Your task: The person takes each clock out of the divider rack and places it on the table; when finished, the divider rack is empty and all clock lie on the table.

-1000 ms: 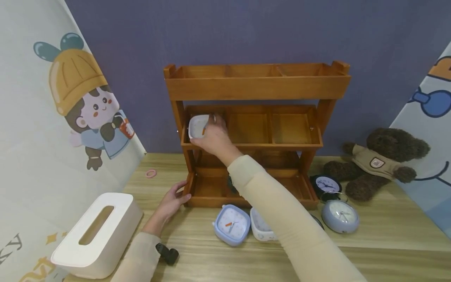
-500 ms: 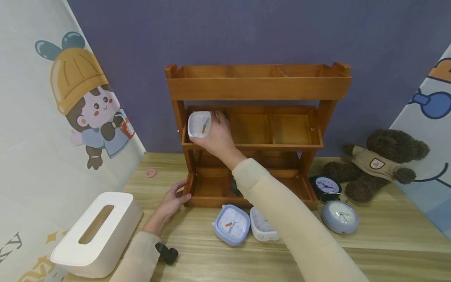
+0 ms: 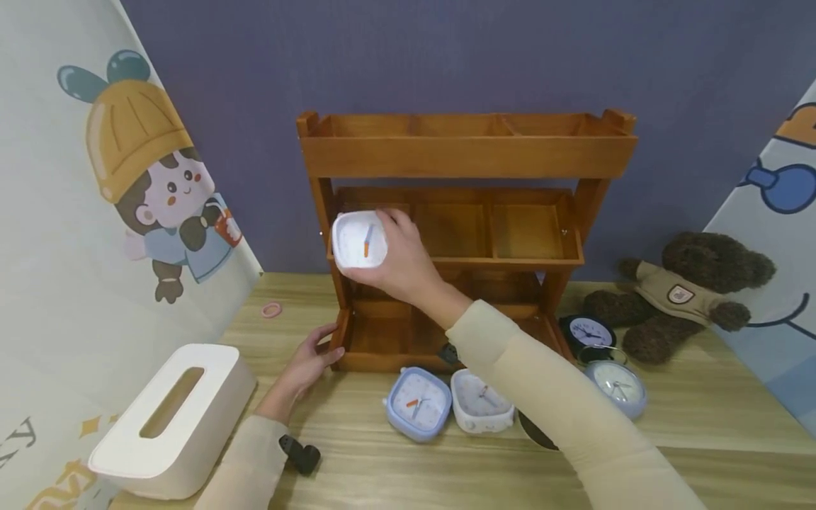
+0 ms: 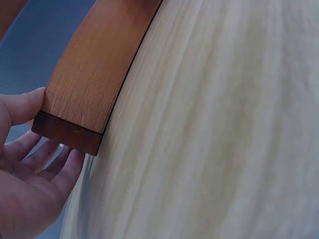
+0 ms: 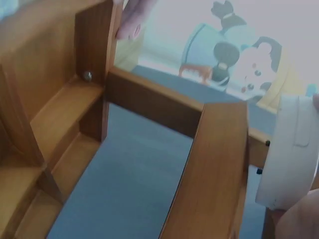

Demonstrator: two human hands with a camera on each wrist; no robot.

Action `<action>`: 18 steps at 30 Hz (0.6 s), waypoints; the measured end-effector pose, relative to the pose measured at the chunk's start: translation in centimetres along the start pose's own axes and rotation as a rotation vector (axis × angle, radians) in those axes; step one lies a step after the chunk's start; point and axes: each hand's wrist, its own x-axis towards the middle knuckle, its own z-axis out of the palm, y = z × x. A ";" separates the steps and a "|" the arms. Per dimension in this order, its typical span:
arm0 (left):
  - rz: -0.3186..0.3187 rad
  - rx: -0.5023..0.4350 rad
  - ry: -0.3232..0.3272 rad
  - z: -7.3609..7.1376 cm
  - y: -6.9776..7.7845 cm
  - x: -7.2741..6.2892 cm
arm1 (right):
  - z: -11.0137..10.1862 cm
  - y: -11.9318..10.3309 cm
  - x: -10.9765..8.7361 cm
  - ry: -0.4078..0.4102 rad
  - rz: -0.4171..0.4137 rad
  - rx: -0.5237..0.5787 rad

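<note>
A white square alarm clock (image 3: 359,241) with an orange-and-blue hand is gripped by my right hand (image 3: 408,262), in front of the left compartment of the middle tier of a brown wooden rack (image 3: 468,157). The right wrist view shows this alarm clock (image 5: 289,152) side-on at its right edge, with fingers around it. My left hand (image 3: 311,363) holds the rack's lower left corner. In the left wrist view, my left hand's thumb and fingers lie on opposite sides of the wooden end panel (image 4: 94,64). My right forearm hides part of the rack's lower tier.
A blue alarm clock (image 3: 418,405) and another white one (image 3: 481,401) lie before the rack. Right of it are a black clock (image 3: 589,333), a grey-blue clock (image 3: 617,388) and a teddy bear (image 3: 685,290). A white tissue box (image 3: 175,425) and pink ring (image 3: 271,309) are left.
My right hand has lifted the white alarm clock out of the middle tier's left compartment and drawn it toward me, turning its face more to me. My left hand keeps its place on the rack.
</note>
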 end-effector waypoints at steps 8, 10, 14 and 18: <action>-0.031 0.052 0.007 0.0 0.4 0.1 | 0.2 -0.2 -5.0 -0.157 -0.062 0.082; -0.046 0.063 0.010 -0.1 0.5 0.0 | 0.5 0.0 -6.1 -0.186 -0.066 0.101; -0.050 0.056 0.007 0.0 0.6 -0.1 | 0.9 0.4 -7.9 -0.239 -0.081 0.146; -0.021 0.032 0.013 0.1 0.4 -0.1 | 1.2 1.0 -9.6 -0.330 -0.137 0.135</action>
